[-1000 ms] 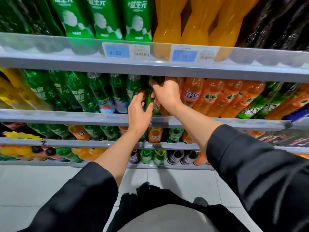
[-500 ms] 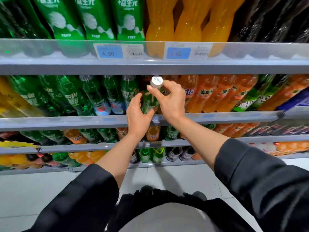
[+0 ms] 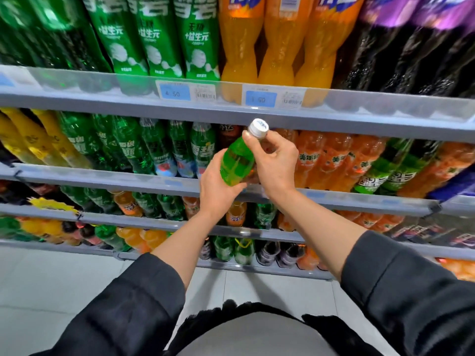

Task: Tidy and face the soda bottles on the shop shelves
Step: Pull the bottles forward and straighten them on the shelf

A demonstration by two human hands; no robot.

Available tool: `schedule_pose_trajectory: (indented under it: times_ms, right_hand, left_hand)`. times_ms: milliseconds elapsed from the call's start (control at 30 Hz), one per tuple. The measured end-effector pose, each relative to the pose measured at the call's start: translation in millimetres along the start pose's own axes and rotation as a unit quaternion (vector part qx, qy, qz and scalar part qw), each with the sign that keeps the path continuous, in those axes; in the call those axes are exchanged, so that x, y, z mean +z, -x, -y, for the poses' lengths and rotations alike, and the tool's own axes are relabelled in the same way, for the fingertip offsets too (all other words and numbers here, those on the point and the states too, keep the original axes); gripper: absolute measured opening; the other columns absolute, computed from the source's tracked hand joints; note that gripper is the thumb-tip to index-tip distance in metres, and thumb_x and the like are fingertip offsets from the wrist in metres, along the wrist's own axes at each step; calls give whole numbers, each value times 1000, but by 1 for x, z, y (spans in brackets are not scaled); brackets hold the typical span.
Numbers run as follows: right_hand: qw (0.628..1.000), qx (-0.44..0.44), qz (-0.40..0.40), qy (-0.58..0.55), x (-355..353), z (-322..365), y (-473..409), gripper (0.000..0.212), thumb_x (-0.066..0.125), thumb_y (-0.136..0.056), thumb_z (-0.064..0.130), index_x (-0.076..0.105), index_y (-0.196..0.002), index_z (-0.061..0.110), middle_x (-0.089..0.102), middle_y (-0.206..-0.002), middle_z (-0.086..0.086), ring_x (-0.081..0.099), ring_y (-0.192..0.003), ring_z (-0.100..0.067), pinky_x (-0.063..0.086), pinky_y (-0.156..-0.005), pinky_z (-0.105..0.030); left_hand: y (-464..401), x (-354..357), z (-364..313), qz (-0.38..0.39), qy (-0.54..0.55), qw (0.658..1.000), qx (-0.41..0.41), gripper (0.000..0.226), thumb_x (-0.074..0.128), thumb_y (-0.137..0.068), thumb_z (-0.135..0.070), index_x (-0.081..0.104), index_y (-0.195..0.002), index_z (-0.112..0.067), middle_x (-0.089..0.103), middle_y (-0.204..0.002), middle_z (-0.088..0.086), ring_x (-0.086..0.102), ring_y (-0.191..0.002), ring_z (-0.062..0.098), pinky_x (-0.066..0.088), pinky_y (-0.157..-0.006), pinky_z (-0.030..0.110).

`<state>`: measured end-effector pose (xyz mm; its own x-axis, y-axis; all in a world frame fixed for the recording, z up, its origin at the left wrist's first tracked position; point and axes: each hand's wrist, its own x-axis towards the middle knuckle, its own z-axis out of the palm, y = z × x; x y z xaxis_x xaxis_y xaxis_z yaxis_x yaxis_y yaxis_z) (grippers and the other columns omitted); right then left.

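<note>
Brightness: evenly bright shop light, colours saturated, nothing blown out.
Light source: from above and behind the camera, itself out of frame.
Shadows: soft grey ones on the floor tiles under the arms; the lower shelves sit darker.
Glare: small white glints on the large green bottles and on the clear shelf strip.
Blur: motion smear in the top corners, where the purple-labelled bottles streak; price tags only partly legible.
Sharpest area: the centre, around the white cap.
Distortion: wide-angle bowing; shelf rails curve and bottles lean outward at the edges.
</note>
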<state>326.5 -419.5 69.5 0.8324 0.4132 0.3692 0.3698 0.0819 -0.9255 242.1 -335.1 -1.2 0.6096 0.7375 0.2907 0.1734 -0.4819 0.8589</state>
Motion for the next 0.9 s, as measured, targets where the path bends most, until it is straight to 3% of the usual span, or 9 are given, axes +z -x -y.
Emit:
schedule_pose_trajectory:
  times_ms: [100, 200, 300, 433, 500, 600, 700, 800, 900]
  right_hand:
    - [999, 24, 18, 22, 1, -9, 7, 23, 73, -82, 36, 74, -82, 13, 65, -68, 8, 52, -61, 2, 41, -59, -19]
    - [995, 72, 28, 66, 3, -26, 19, 41, 66, -74, 58, 75, -84, 20, 69, -69, 6, 60, -64, -9, 50, -63, -33]
    - [990, 98, 53, 81, 0, -40, 28, 48, 61, -71, 64, 75, -81, 19, 70, -67, 2, 60, -62, -13, 53, -66, -40]
    - [985, 108, 107, 88, 4, -46, 32, 39, 68, -77, 52, 73, -77, 13, 71, -70, -1, 64, -66, -15, 54, -69, -40]
    - [979, 129, 143, 65, 7, -44, 29, 31, 73, -80, 41, 75, -83, 11, 73, -78, -1, 67, -75, -13, 55, -75, -35]
    - [967, 182, 175, 28, 8, -51, 26, 26, 71, -85, 26, 72, -101, 6, 73, -98, -8, 67, -91, -14, 52, -87, -32]
    - [965, 206, 152, 58, 4, -62, 30, 26, 63, -89, 14, 67, -113, 5, 68, -113, -11, 63, -107, -21, 48, -100, -40]
    - [964, 196, 118, 137, 2, -67, 30, 36, 53, -94, 10, 56, -129, 5, 59, -129, -9, 55, -119, -21, 41, -105, -32]
    - [958, 191, 101, 190, 4, -76, 28, 50, 46, -94, 13, 39, -143, 7, 51, -138, -12, 53, -115, -21, 42, -103, -37]
  left_hand:
    - [18, 2, 4, 14, -1, 999, -30, 69, 84, -60, -30, 54, -121, -20, 68, -107, -3, 64, -101, 18, 52, -87, 44]
    - [35, 4, 15, 41, 8, 996, -80, 66, 86, -58, -35, 59, -116, -19, 71, -100, -2, 66, -93, 17, 53, -83, 44]
    - [50, 5, 27, 62, 7, 992, -105, 61, 89, -58, -31, 62, -112, -19, 72, -96, -4, 67, -90, 14, 53, -84, 43]
    - [62, 6, 36, 40, 15, 989, -144, 57, 92, -55, -29, 66, -105, -22, 72, -90, -7, 67, -86, 11, 54, -81, 37]
    - [64, 3, 37, 30, 39, 983, -175, 53, 93, -55, -26, 67, -100, -22, 73, -88, -8, 68, -84, 10, 54, -80, 32]
    - [65, -1, 38, 16, 131, 963, -234, 41, 92, -59, -19, 69, -93, -18, 75, -85, -4, 71, -80, 13, 58, -81, 36]
    - [63, -5, 37, 14, 166, 953, -254, 35, 91, -62, -17, 70, -91, -18, 76, -83, -4, 73, -78, 12, 58, -80, 36]
    - [59, -10, 36, 17, 168, 952, -253, 35, 91, -62, -18, 71, -92, -17, 76, -82, -4, 73, -77, 11, 59, -80, 36]
    - [55, -14, 40, 16, 161, 954, -251, 37, 92, -60, -21, 71, -91, -19, 76, -82, -4, 73, -78, 12, 59, -81, 39]
